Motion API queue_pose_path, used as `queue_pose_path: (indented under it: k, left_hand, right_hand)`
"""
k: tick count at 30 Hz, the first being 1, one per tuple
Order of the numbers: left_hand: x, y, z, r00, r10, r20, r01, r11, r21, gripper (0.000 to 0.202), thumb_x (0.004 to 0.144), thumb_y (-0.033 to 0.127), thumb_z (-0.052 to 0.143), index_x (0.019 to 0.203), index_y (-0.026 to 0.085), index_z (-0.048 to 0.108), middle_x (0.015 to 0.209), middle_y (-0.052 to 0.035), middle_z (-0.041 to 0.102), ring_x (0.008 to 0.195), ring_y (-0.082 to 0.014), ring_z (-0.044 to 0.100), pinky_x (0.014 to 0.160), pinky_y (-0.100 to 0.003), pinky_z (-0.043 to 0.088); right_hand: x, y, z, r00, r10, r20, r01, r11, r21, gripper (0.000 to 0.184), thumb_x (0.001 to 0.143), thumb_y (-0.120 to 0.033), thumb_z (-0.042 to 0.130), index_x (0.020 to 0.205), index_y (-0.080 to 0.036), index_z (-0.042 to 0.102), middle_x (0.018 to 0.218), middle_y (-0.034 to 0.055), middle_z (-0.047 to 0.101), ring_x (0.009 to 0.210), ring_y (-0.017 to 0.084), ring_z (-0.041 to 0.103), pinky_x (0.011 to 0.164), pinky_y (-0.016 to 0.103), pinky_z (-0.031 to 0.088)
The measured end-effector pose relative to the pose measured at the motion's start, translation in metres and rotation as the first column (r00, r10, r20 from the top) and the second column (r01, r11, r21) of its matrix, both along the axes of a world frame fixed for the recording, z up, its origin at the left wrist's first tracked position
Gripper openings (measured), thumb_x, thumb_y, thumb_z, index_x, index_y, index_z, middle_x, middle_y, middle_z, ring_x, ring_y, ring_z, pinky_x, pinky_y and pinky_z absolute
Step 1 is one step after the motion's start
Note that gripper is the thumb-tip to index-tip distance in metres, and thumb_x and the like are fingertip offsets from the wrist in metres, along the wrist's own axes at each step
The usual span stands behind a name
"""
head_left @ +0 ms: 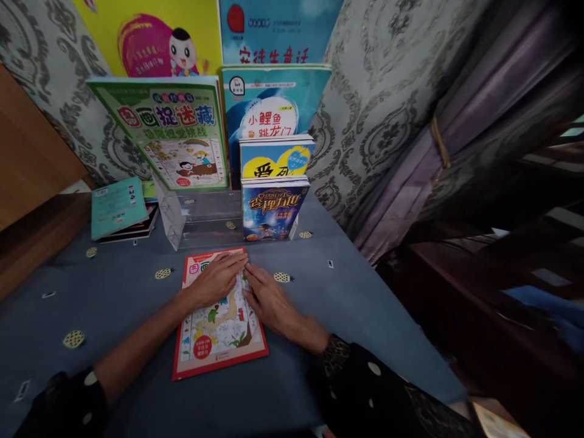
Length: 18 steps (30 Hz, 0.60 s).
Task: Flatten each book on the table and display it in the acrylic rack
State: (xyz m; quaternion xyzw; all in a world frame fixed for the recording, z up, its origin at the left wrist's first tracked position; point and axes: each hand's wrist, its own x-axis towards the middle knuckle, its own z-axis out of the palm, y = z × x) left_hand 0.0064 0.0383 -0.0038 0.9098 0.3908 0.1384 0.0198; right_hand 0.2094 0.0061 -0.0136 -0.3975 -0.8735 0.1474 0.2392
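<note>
Clock positions are read from the middle of the red-bordered book (pixel 228 351), with 12 o'clock away from the wearer.

Surface: a table covered with a blue-grey cloth (pixel 360 316) printed with pale pineapples. At 12 o'clock, just beyond the book, stands a clear display rack (pixel 207 231). A green-bordered book (pixel 182 140) leans in it between 11 and 12; a dark blue book (pixel 272 210) stands in its front tier at 1. A stack of books (pixel 119 210), teal cover uppermost, lies at 10.

Room: a patterned wall covering (pixel 369 85) rises behind the rack. A tied purple curtain (pixel 406 182) hangs at 2; a wooden panel (pixel 36 140) stands at 10, beyond the stack.

Grip: the left hand (pixel 216 281) is extended palm down over the cover, fingers straight and side by side. The right hand (pixel 274 304) is also extended, fingers close together, thumb slightly apart, at the cover's 2 o'clock edge. The fingertips of both hands converge; whether they touch cannot be told. Neither hand pinches anything.

Position: the red-bordered book lies flat, partly beneath the left hand, its lower cover exposed toward 6.
</note>
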Motion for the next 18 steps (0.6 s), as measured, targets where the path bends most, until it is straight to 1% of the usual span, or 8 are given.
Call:
queue_pose_path:
  k: [4, 9, 18]
  left_hand:
    - [0.001, -0.002, 0.0, 1.0, -0.011, 0.014, 0.011, 1.0, 0.002, 0.057, 0.09, 0.01, 0.041, 0.145, 0.021, 0.043, 0.147, -0.0091, 0.051, 0.137, -0.0188, 0.046, 0.114, -0.044, 0.035]
    - [0.002, -0.006, 0.002, 1.0, -0.009, -0.013, 0.009, 1.0, 0.005, 0.058, 0.089, 0.009, 0.041, 0.146, 0.022, 0.043, 0.147, -0.0091, 0.052, 0.137, -0.0197, 0.047, 0.114, -0.046, 0.035]
    - [0.002, -0.014, 0.008, 0.998, -0.036, -0.05, 0.036, 0.999, -0.015, 0.057, 0.091, 0.009, 0.038, 0.146, 0.021, 0.041, 0.15, -0.0082, 0.049, 0.138, -0.019, 0.045, 0.115, -0.044, 0.034]
  right_hand:
    - [0.001, -0.003, 0.001, 1.0, 0.006, -0.012, -0.006, 1.0, 0.0, 0.047, 0.096, -0.025, 0.048, 0.14, -0.009, 0.05, 0.145, 0.0187, 0.051, 0.137, 0.026, 0.046, 0.114, 0.046, 0.04]
    - [0.002, -0.006, 0.003, 1.0, 0.012, -0.018, -0.012, 0.999, -0.029, 0.047, 0.094, -0.023, 0.049, 0.139, -0.007, 0.051, 0.144, 0.0201, 0.052, 0.136, 0.027, 0.047, 0.114, 0.047, 0.039]
    - [0.005, -0.015, 0.005, 0.999, 0.005, -0.034, -0.006, 1.0, -0.026, 0.043, 0.095, -0.023, 0.049, 0.136, -0.013, 0.054, 0.142, 0.0163, 0.055, 0.134, 0.026, 0.049, 0.113, 0.046, 0.041]
